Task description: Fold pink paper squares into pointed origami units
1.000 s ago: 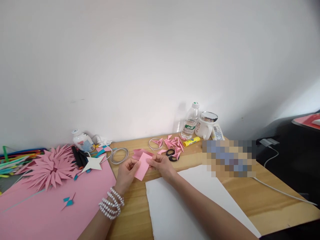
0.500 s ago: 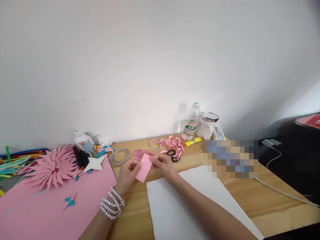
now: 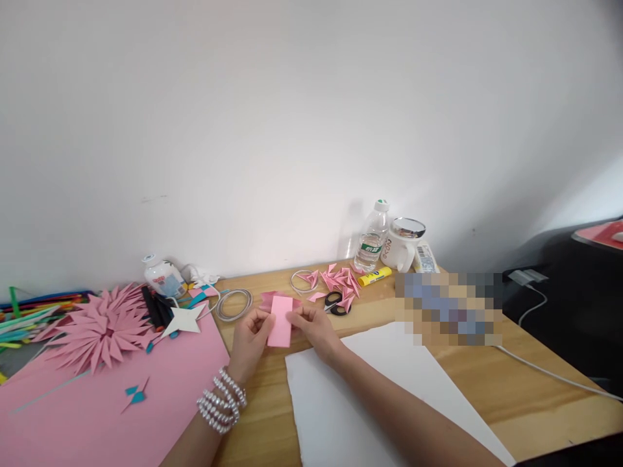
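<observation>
Between my hands is an upright rectangle of pink paper (image 3: 280, 324), held above the wooden table. My left hand (image 3: 252, 334) pinches its left edge between thumb and fingers; a pearl bracelet wraps that wrist. On the opposite edge, my right hand (image 3: 314, 327) has a pinch grip too. More pink paper (image 3: 272, 299) lies just behind the held piece, partly hidden by it. Black-handled scissors (image 3: 335, 302) rest beyond my right hand, close to several folded pink paper pieces (image 3: 338, 279).
A white sheet (image 3: 350, 402) lies under my right forearm. Left are a pink sheet (image 3: 165, 415), pink paper flowers (image 3: 104, 331), and a coiled cable (image 3: 233, 305). At the back stand a water bottle (image 3: 372, 240), a white mug (image 3: 402, 250) and a yellow glue stick (image 3: 374, 277).
The pink paper has turned from a slant to nearly upright and come slightly up. Both hands still pinch its edges, with the right hand shifted a little lower.
</observation>
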